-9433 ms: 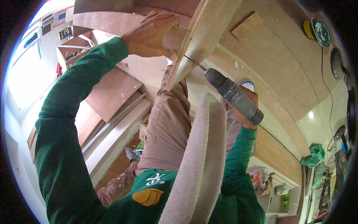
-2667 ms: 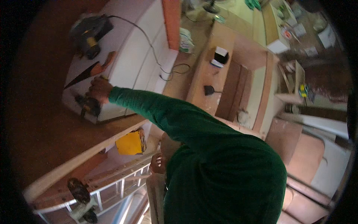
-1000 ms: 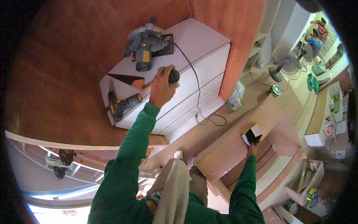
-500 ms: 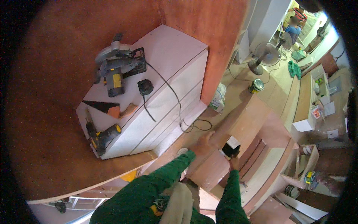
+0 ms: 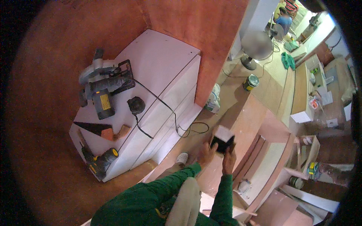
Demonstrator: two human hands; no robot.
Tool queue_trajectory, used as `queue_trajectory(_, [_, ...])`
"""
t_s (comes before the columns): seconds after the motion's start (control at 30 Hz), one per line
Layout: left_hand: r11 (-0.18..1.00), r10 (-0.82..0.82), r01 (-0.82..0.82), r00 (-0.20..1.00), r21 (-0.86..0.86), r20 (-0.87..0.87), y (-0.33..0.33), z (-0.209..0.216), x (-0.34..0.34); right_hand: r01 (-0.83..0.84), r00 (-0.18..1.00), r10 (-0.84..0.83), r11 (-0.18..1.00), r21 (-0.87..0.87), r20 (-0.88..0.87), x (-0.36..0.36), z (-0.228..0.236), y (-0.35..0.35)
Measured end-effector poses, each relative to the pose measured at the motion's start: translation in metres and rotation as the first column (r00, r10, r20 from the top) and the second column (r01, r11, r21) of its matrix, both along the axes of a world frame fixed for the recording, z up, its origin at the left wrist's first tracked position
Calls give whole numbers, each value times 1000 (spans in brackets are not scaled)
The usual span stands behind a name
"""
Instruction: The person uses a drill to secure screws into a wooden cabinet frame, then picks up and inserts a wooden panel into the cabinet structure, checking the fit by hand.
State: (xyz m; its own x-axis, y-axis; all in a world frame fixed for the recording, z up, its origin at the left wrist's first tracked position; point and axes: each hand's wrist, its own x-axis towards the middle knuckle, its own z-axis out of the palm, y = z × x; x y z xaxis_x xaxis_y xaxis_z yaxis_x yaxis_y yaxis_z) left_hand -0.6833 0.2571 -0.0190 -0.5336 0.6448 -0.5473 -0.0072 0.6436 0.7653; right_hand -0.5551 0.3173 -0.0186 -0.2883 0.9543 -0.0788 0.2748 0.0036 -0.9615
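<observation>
Over the wooden cabinet frame, a small black block with a pale flat top is held between both hands. My left hand has its fingers at the block's left side. On the other side, my right hand grips the block's right edge. The block is slightly blurred, so its exact kind does not show. Green sleeves cover both forearms.
On the white drawer unit at left lie a circular saw, a black tape-like tool, a handsaw and a drill. A fan, a can and people are farther off.
My left hand has come from the cabinet's left edge to the block. The block, gripped by my right hand, has shifted left and is now between both hands. The view has also shifted.
</observation>
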Motion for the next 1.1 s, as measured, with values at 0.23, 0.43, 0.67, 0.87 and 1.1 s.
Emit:
queue_trajectory(0.23, [759, 315, 49, 845, 649, -432, 29, 182, -211, -363, 932, 352, 895, 258, 90, -219, 174, 70])
queue_trajectory(0.43, [855, 486, -254, 695, 451, -530, 27, 205, -410, -504, 864, 295, 496, 707, 408, -450, 177, 94])
queue_trajectory(0.67, [845, 453, -136, 695, 517, -558, 28, 186, -387, -593, 805, 492, 668, 449, 332, -462, 133, 112])
queue_trajectory(0.87, [579, 616, -1, 656, 816, -436, -17, 239, -222, -430, 889, 453, 875, 223, -62, -394, 163, 58])
queue_trajectory(1.1, [943, -40, 95, 984, 318, -173, -150, 7, -132, 131, 949, -71, 975, 180, -308, -165, 30, -13])
